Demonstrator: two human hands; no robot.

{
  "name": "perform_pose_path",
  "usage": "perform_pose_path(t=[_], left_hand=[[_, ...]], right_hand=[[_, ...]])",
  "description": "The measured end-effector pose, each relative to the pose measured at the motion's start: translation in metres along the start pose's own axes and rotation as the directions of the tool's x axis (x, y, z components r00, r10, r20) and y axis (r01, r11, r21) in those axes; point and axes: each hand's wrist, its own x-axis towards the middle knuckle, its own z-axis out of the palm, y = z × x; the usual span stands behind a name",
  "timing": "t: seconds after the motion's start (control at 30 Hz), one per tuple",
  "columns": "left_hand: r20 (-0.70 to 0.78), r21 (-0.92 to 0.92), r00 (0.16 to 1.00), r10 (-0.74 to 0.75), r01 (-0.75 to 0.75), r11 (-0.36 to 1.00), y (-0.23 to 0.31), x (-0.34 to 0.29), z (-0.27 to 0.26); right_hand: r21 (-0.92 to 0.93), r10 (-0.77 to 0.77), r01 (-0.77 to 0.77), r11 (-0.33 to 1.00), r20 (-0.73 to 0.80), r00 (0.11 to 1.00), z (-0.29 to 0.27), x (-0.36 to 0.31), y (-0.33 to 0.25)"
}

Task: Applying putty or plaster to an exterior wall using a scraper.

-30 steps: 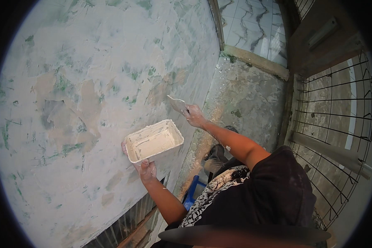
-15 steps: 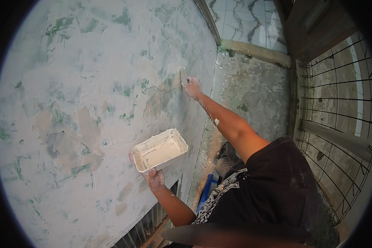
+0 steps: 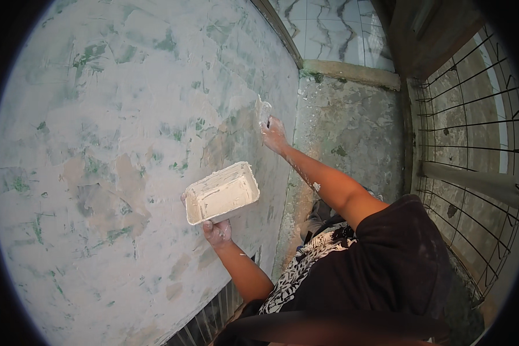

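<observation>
Holding a tub (image 3: 218, 183) in left grip (image 3: 219, 232), a putty knife (image 3: 263, 109) in right grip (image 3: 275, 134)

The left hand (image 3: 218, 232) grips a tub (image 3: 232, 211) from beneath, pale paste (image 3: 222, 193) coating its inside. The right hand (image 3: 275, 135) holds a smeared scraper (image 3: 263, 109) up by the patchy wall (image 3: 92, 144) — whether it touches, I can't tell. Beyond the floor (image 3: 357, 132) — a ledge (image 3: 352, 72), then veined tiles (image 3: 334, 34).
</observation>
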Motion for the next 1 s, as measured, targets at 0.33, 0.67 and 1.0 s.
perform_pose_path(t=[0.33,0.67,1.0], left_hand=[[-0.04,-0.006,0.991,0.131,-0.132,0.991,0.022,-0.015,0.001],[-0.021,0.0,0.986,0.164,-0.164,0.986,0.032,-0.029,0.017],[-0.146,-0.033,0.964,0.221,-0.228,0.973,0.046,-0.072,-0.013]], right_hand=[[-0.039,-0.4,0.455,0.89,0.413,0.818,0.071,-0.099,-0.006],[0.071,0.253,-0.27,0.96,0.186,0.95,0.025,0.053,0.054],[-0.022,-0.281,0.29,0.957,0.191,0.941,0.045,0.02,-0.082]])
